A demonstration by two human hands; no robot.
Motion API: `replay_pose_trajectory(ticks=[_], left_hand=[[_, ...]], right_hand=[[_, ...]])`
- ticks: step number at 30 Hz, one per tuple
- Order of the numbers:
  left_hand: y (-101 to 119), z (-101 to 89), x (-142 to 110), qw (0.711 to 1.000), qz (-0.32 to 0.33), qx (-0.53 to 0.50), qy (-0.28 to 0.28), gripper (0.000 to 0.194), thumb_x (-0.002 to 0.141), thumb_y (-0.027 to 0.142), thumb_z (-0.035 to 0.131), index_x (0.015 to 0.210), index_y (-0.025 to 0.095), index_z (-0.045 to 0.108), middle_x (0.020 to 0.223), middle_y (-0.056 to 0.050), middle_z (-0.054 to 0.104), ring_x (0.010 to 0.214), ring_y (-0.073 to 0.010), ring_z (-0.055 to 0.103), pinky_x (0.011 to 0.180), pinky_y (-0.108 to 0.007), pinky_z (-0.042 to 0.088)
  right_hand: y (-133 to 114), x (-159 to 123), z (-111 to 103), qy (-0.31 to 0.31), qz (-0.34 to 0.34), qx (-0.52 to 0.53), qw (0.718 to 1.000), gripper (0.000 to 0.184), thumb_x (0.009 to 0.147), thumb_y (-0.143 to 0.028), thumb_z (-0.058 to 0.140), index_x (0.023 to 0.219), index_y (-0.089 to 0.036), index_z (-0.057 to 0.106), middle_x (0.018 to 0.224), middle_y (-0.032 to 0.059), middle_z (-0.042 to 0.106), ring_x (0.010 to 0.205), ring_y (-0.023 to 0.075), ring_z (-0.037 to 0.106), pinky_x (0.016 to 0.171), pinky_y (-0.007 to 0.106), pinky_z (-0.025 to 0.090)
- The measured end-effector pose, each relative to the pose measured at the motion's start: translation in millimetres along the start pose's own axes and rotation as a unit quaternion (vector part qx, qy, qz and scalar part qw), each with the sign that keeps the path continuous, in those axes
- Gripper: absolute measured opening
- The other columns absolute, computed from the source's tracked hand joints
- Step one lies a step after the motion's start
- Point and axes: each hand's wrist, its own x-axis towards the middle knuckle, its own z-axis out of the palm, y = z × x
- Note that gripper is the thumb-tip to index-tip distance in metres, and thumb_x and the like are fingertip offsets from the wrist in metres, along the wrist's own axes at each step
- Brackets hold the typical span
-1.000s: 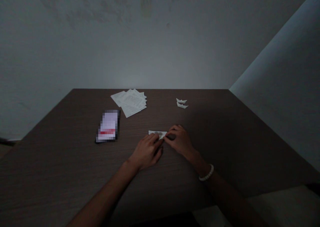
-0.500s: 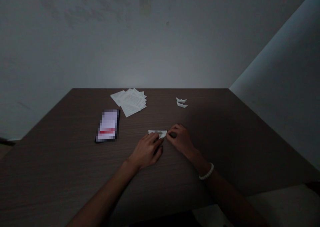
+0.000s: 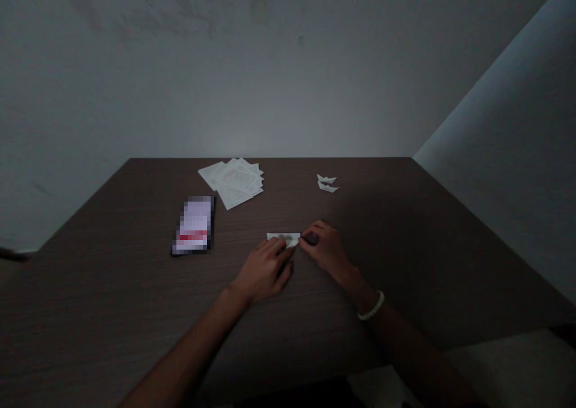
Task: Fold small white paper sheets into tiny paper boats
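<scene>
Left hand (image 3: 265,270) and right hand (image 3: 324,249) pinching one folded paper strip (image 3: 283,239) on the worktop (image 3: 112,312). Nearer the back edge, open room between: two paper boats (image 3: 327,183), one phone (image 3: 193,225), one paper stack (image 3: 234,183).

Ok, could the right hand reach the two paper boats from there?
Probably yes: the right hand lies almost straight in front of the paper boats across the wooden tabletop, with nothing standing between them. It would likely have to let go of the folded paper strip first.

Folded paper strip (image 3: 282,239) on a wooden table (image 3: 112,300), printed sheets (image 3: 234,183) behind, smartphone (image 3: 193,225) left, two paper boats (image 3: 327,183) behind right
</scene>
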Motion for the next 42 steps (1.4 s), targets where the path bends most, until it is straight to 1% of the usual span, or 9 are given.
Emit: replay_pose_trajectory(ticks=[6,12,20,25,30,34,38,40,42], left_hand=[[0.8,-0.2,0.3,1.000,0.001,-0.004,0.005,0.030,0.091,0.026,0.047,0.115,0.016,0.062,0.104,-0.011,0.057,0.097,-0.0249,0.055,0.086,-0.041,0.048],[0.3,-0.7,0.8,1.000,0.003,-0.002,-0.004,0.032,0.091,0.026,0.046,0.117,0.014,0.061,0.102,-0.011,0.057,0.096,-0.0248,0.054,0.086,-0.041,0.048],[0.1,0.1,-0.6,1.000,-0.001,-0.016,0.012,0.030,0.092,0.027,0.046,0.114,0.015,0.063,0.104,-0.011,0.058,0.099,-0.0249,0.055,0.089,-0.041,0.049],[-1.0,1.5,-0.4,1.000,-0.005,-0.027,0.015,0.031,0.092,0.027,0.047,0.114,0.014,0.063,0.104,-0.012,0.057,0.099,-0.0249,0.055,0.089,-0.041,0.049],[-3.1,2.8,-0.6,0.999,0.004,-0.049,0.018,0.028,0.093,0.025,0.045,0.111,0.014,0.064,0.102,-0.011,0.058,0.097,-0.0236,0.055,0.088,-0.040,0.050],[-10.2,5.9,-2.2,0.994,0.012,-0.089,0.069,0.031,0.090,0.015,0.044,0.117,0.013,0.060,0.118,-0.014,0.055,0.108,-0.0242,0.053,0.093,-0.041,0.049],[-23.9,8.4,-3.1,0.978,-0.062,-0.108,0.168,0.039,0.085,0.006,0.043,0.122,0.014,0.055,0.121,-0.014,0.053,0.113,-0.0237,0.050,0.096,-0.043,0.047],[-30.6,8.1,-2.4,0.974,-0.089,-0.108,0.176,0.037,0.085,0.007,0.046,0.120,0.014,0.057,0.119,-0.013,0.054,0.112,-0.0241,0.050,0.097,-0.045,0.046],[-35.2,7.1,-1.1,0.977,-0.096,-0.118,0.149,0.032,0.085,0.010,0.049,0.115,0.015,0.061,0.113,-0.011,0.057,0.106,-0.0238,0.052,0.095,-0.045,0.047]], right_hand=[[-0.5,-0.5,0.7,-0.003,0.007,0.005,1.000,0.003,0.076,-0.019,0.070,0.075,-0.020,0.067,0.082,0.0023,0.065,0.078,0.0167,0.062,0.073,0.028,0.048],[-4.8,-0.4,1.5,0.001,0.011,-0.004,1.000,0.011,0.074,-0.025,0.074,0.077,-0.020,0.066,0.083,0.0028,0.065,0.078,0.0178,0.061,0.072,0.029,0.048],[1.9,0.5,2.0,0.004,0.010,0.000,1.000,0.009,0.075,-0.018,0.069,0.084,-0.020,0.067,0.084,0.0027,0.065,0.075,0.0166,0.061,0.074,0.028,0.048],[4.7,0.7,1.4,-0.013,-0.004,-0.003,1.000,0.010,0.081,-0.017,0.064,0.089,-0.019,0.070,0.088,0.0046,0.066,0.080,0.0172,0.062,0.075,0.029,0.049],[3.6,0.2,-0.8,-0.027,-0.025,-0.008,0.999,0.014,0.080,-0.022,0.069,0.094,-0.020,0.071,0.092,0.0054,0.066,0.088,0.0192,0.061,0.082,0.032,0.049],[2.8,0.5,-4.1,-0.048,-0.039,-0.003,0.998,0.012,0.080,-0.024,0.071,0.091,-0.021,0.072,0.093,0.0052,0.066,0.090,0.0191,0.060,0.085,0.033,0.048],[3.6,1.5,-7.0,-0.066,-0.040,0.001,0.997,0.007,0.080,-0.023,0.072,0.087,-0.021,0.072,0.092,0.0038,0.066,0.089,0.0182,0.060,0.082,0.032,0.047],[4.2,1.8,-7.6,-0.071,-0.042,0.003,0.997,0.005,0.080,-0.022,0.072,0.085,-0.022,0.072,0.091,0.0032,0.066,0.088,0.0179,0.059,0.082,0.032,0.047],[4.7,1.9,-7.6,-0.076,-0.045,0.003,0.996,0.004,0.080,-0.021,0.072,0.084,-0.022,0.072,0.091,0.0031,0.066,0.087,0.0176,0.059,0.082,0.032,0.046]])
